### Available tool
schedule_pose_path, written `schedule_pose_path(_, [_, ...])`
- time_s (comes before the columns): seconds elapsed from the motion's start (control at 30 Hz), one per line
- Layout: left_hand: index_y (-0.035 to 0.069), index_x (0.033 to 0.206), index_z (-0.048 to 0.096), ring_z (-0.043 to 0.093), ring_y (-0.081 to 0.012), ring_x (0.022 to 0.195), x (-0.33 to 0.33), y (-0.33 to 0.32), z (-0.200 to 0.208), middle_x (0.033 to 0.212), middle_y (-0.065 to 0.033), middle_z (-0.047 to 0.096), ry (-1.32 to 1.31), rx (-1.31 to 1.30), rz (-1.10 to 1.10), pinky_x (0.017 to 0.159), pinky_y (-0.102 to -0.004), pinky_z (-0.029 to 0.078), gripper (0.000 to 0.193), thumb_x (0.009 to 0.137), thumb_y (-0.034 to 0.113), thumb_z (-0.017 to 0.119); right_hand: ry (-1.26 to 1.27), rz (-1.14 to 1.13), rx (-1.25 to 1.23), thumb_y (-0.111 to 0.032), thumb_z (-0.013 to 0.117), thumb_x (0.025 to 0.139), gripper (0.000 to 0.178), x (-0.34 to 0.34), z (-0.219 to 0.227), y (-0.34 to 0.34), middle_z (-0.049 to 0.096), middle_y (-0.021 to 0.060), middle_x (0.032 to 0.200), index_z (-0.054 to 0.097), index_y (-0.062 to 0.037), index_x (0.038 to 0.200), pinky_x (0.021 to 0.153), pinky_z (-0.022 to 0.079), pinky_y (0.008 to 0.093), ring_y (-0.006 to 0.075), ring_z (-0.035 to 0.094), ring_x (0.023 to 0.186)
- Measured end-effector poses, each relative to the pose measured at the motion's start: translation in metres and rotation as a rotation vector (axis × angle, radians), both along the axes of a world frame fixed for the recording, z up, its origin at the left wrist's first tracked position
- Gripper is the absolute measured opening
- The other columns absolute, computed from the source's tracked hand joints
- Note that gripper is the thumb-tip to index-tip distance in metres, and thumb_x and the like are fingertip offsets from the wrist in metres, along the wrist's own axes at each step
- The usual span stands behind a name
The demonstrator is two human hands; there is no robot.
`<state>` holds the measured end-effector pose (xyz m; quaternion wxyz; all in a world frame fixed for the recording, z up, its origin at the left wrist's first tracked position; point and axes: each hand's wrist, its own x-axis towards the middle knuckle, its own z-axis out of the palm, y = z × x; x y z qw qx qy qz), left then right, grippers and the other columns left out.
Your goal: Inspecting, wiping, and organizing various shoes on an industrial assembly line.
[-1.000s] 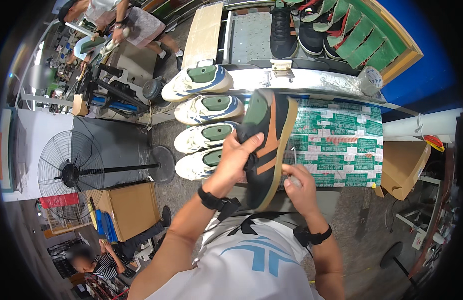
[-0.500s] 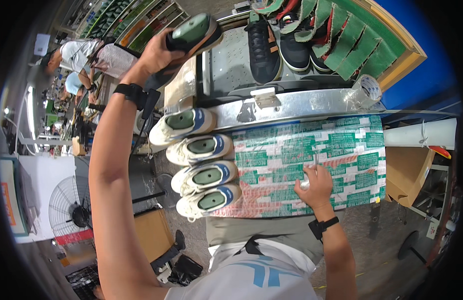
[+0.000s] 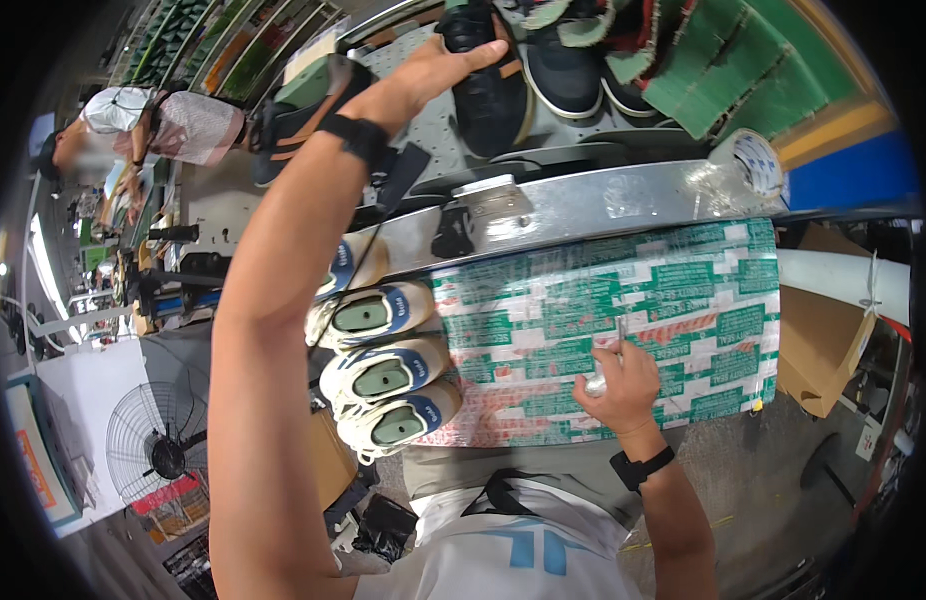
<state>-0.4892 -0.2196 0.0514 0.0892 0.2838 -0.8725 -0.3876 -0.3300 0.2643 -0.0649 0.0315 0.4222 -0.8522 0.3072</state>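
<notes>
My left hand (image 3: 445,68) reaches up to the perforated upper shelf (image 3: 423,130), fingers spread flat on a black shoe (image 3: 495,95). A green and orange shoe (image 3: 301,105) lies on the shelf just left of my wrist, apart from the hand. My right hand (image 3: 620,388) rests on the table's green and white printed cover (image 3: 583,300), closed on a small silver tool (image 3: 613,350). Several white shoes with green insoles (image 3: 383,375) lie in a row along the table's left edge.
A metal rail (image 3: 593,205) runs along the table's far edge, with a tape roll (image 3: 758,160) at its right end. Green sheets (image 3: 728,75) lean at the back. A cardboard box (image 3: 813,340) stands right, a floor fan (image 3: 158,455) lower left. Another person (image 3: 133,125) works at far left.
My left hand carried the green and orange shoe from the table up to the shelf, let it go and moved right onto the black shoe. My right hand stayed on the table.
</notes>
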Motion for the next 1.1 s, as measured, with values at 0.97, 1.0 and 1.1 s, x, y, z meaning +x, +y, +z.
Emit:
schedule_pose_path(0.97, [-0.005,0.14,0.06,0.08,-0.0251,0.098,0.334,0.313,0.028,0.109,-0.0182,0.081,-0.051,0.1,0.242,0.088,-0.0377,0.062,0.08,0.079,0.033,0.096,-0.112,-0.025,-0.207,-0.028,0.086,0.081,0.03,0.005,0.004,0.011,0.064,0.0106,0.1,0.071,-0.0105,0.1,0.082,0.055,0.0476,0.035,0.067,0.095])
schedule_pose_path(1.0, [-0.004,0.144,0.056,0.081,-0.031,0.099,0.344,0.333,0.012,0.11,-0.0208,0.081,-0.055,0.09,0.24,0.087,-0.0407,0.063,0.085,0.079,0.035,0.096,-0.194,-0.063,-0.229,-0.027,0.085,0.084,0.029,0.009,0.008,0.015,0.065,0.0117,0.103,0.071,-0.0092,0.103,0.084,0.056,0.047,0.0362,0.068,0.097])
schedule_pose_path(1.1, [-0.003,0.151,0.046,0.079,-0.0432,0.108,0.364,0.359,-0.024,0.119,-0.0289,0.077,-0.252,-0.034,0.22,0.091,-0.047,0.062,0.093,0.083,0.038,0.094,-0.461,-0.042,-0.423,-0.024,0.083,0.088,0.029,0.029,0.021,0.024,0.069,0.0146,0.107,0.073,-0.0071,0.11,0.088,0.055,0.0454,0.0383,0.069,0.101])
